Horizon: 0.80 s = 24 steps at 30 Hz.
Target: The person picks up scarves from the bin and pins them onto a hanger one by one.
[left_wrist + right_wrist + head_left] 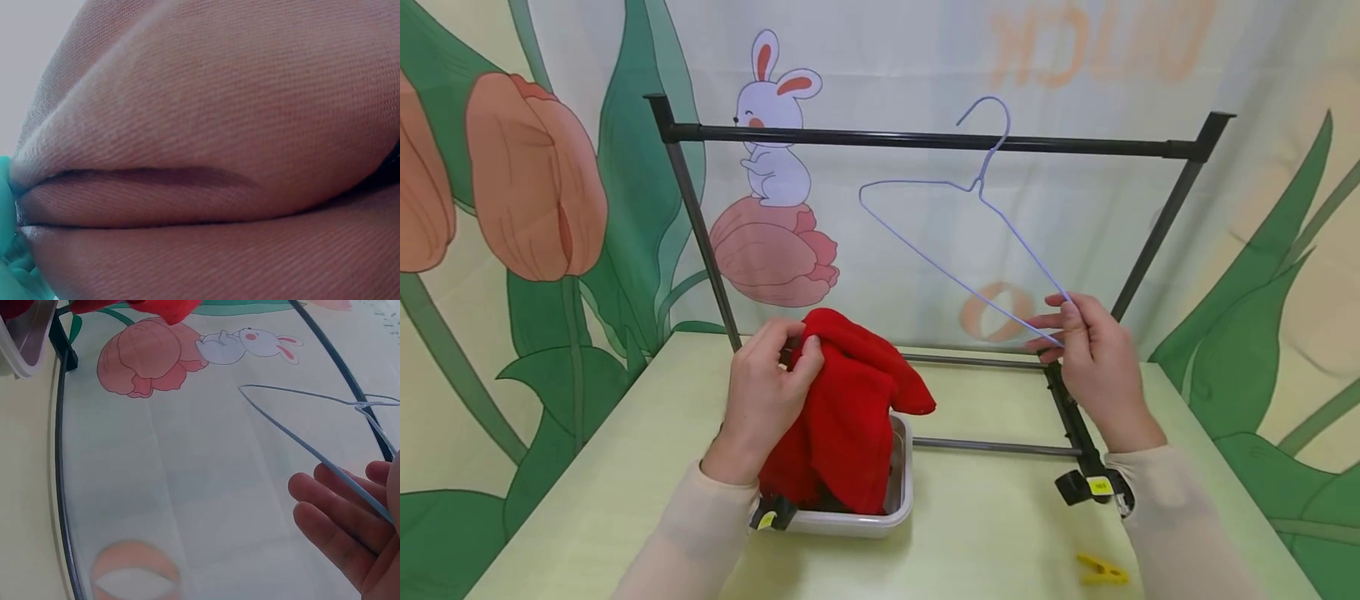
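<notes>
In the head view my left hand (766, 387) pinches a bunched red cloth (853, 417) between thumb and fingers. The cloth hangs down into a metal tray with a pale rim (907, 479), and its lower part lies inside. My right hand (1097, 362) holds a thin lilac wire hanger (981, 178) by its right corner. The hanger is tilted, its hook up in front of the black rail. In the right wrist view the hanger (319, 456) runs across the fingers. Close, pinkish ribbed fabric (219, 125) fills the left wrist view and hides the left fingers there.
A black rack with a top rail (850, 138) stands on the pale green table (985, 508), behind both hands. A yellow clothes peg (1102, 570) lies at the front right. Behind the rack hangs a printed curtain (910, 50) with tulips and a rabbit.
</notes>
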{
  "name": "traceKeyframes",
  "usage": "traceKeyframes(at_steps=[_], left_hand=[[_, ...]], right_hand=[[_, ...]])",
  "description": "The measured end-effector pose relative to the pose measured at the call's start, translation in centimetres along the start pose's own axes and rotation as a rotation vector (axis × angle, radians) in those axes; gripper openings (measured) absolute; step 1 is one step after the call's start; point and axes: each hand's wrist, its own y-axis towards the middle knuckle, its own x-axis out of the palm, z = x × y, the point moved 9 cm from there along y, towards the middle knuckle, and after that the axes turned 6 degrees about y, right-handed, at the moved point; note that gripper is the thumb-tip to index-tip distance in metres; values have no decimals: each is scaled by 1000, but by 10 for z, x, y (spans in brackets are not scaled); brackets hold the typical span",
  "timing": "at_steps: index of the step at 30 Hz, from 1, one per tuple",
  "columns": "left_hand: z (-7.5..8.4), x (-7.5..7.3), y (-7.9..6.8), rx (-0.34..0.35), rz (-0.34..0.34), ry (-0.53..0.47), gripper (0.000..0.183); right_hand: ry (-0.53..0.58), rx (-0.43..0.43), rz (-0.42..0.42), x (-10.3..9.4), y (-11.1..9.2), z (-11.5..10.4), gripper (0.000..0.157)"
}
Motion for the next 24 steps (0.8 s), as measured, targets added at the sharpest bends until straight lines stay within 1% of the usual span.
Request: traceKeyframes(at_steps=[5,10,13,17,20,24], left_hand=[[1,-1,0,-2,9,-10,16],[2,-4,0,1,23,-17,19],[5,-5,1,13,38,-31,20],[11,-9,4,42,62,-56,20],[16,-12,8,63,90,-72,19],[24,-15,14,80,131,-92,19]], right_hand=[[-32,-43,40,-10,-16,-11,32],[-38,-65,38,-8,-43,-6,27],[-15,-51,22,-2,-59,2,25],[21,-21,1,10,-75,11,23],[47,-8,-4,19,-84,12,21],[83,-4,-5,31,-93,8,19]])
